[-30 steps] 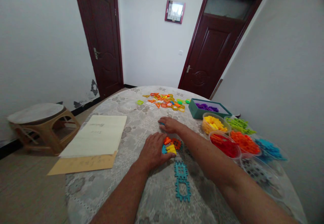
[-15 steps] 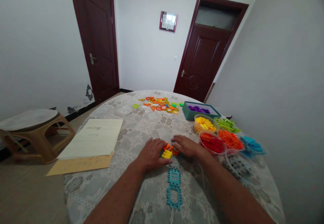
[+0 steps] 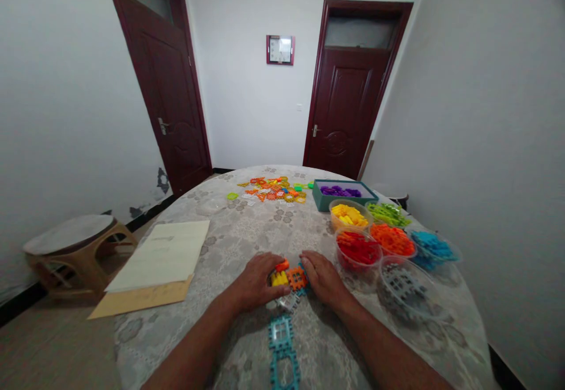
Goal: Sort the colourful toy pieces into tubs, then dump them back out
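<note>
My left hand (image 3: 256, 284) is curled around a small cluster of plastic interlocking blocks, its thumb below the yellow block (image 3: 279, 279) and its fingers at an orange-red piece (image 3: 282, 265). From the other side, the bent fingers of my right hand (image 3: 325, 278) press against an orange square block (image 3: 297, 279) with blue pieces at its edge. A grey-white block (image 3: 289, 302) shows under the cluster. Nearer to me lie two joined teal frame blocks (image 3: 281, 332), one with a window grid, untouched. My right thumb is hidden.
Round tubs of yellow (image 3: 348, 215), red (image 3: 357, 247), orange (image 3: 392, 240), green (image 3: 388, 215), blue (image 3: 432, 247) and grey (image 3: 405, 287) pieces stand at right. Behind is a green box (image 3: 324, 202) with purple pieces. Loose pieces (image 3: 273, 190) lie far back; paper sheets (image 3: 163, 255) at left.
The view has shifted, tilting slightly. My hands keep the cluster between them; the orange square block and the grey-white one beneath now show more plainly.
</note>
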{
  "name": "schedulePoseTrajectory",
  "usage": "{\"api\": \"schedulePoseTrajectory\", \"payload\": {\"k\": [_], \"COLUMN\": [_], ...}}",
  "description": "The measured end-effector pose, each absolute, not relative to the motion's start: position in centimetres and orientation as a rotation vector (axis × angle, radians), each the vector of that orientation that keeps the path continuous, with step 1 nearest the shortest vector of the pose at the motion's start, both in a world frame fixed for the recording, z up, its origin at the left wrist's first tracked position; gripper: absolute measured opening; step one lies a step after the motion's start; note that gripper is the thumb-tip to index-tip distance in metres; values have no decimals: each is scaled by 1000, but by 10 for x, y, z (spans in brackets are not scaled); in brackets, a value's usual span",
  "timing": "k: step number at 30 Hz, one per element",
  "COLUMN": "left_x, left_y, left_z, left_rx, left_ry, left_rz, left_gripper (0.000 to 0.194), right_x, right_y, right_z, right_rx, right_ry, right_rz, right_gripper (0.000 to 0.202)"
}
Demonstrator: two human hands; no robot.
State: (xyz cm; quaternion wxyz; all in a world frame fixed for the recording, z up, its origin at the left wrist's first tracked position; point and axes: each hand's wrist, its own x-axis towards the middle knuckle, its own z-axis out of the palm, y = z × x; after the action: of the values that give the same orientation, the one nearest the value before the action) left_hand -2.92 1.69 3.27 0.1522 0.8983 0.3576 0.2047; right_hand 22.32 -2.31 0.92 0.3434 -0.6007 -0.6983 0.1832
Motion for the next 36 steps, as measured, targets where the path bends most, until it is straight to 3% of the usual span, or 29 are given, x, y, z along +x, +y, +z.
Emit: {"api": "schedulePoseTrajectory", "payload": {"k": [5, 9, 13, 23, 36], "left_x": [-50, -60, -53, -5, 44], "left_y": [-20, -69, -105, -96, -57], "left_z": [35, 33, 24, 16, 17], "left_rx": [2566, 2574, 2626, 2652, 2737], "left_ry": [1117, 1179, 1184, 1673, 1715], "left_rz": [529, 428, 309, 401, 712], "left_gripper": [84, 108, 121, 75, 38], "right_x": [231, 242, 246, 228, 228], "right_y": [-16, -9, -6, 1, -2], "right_z": [13, 7, 0, -1, 2], "right_rx": [-1271, -1280, -1340, -978, -852], "right_ry": [-1424, -1224, -1214, -719, -711], "right_rz": [854, 838, 808, 1273, 1310], "right_gripper": [53, 54, 50, 28, 31]}}
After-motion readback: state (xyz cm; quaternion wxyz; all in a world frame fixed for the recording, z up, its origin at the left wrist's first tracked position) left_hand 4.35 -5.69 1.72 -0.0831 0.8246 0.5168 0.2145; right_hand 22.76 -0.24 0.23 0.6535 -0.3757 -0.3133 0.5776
